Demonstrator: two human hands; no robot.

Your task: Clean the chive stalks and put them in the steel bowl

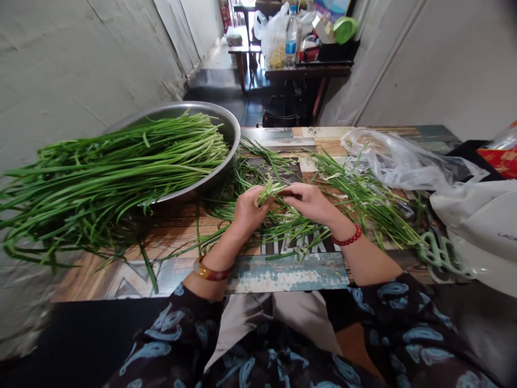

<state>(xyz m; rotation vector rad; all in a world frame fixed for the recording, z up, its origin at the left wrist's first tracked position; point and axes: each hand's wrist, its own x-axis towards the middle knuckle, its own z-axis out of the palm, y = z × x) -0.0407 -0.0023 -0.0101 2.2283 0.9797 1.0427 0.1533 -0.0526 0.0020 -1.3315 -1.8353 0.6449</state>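
My left hand (247,211) is closed around a small bunch of garlic chives (268,191), whose pale stem ends poke out above the thumb. Close beside it, my right hand (310,202) has its fingers pinched at the tips of these stems; exactly what sits between them is partly hidden. Loose chives (291,229) lie scattered on the table under both hands. To the left, a large metal basin (235,148) holds a thick heap of long chives (149,161), their green leaves hanging over its side. Another loose pile of chives (363,194) lies right of my right hand.
Light green scissors (438,253) lie at the right, next to a pale bag (480,226). A clear plastic bag (388,156) rests at the back right of the patterned table (283,275). Farther off, another table (311,70) carries a water bottle (291,40) and bags.
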